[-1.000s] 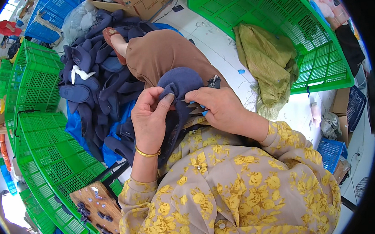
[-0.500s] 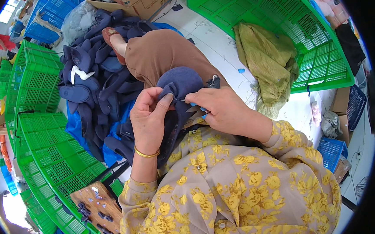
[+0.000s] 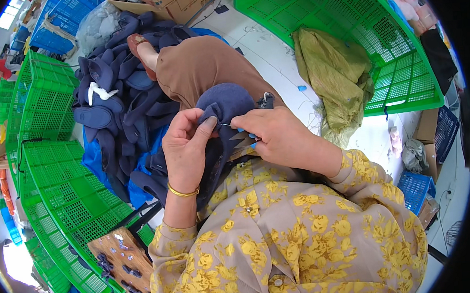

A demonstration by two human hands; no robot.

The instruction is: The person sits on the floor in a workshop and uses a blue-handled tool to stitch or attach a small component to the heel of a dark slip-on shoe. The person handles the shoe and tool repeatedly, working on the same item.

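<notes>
My left hand is closed on a navy fabric slipper, thumb pressed at a small matching bow on it. Close against the bow, my right hand pinches a thin sewing needle between thumb and forefinger. Thread snips with blue on the grip are tucked in the same palm, blades pointing left. The needle's tip and the fingers behind the slipper are hidden. Beyond the left hand lies a large heap of navy slippers, with one white piece on top.
Green plastic crates stand at the left; another green crate is at the far right. A wooden board with several navy bows sits at lower left. An olive sack lies right of my knees. Cardboard boxes stand behind the heap.
The snips in my right palm have shifted a little and their blades show more plainly apart. My left hand and the slipper have hardly moved.
</notes>
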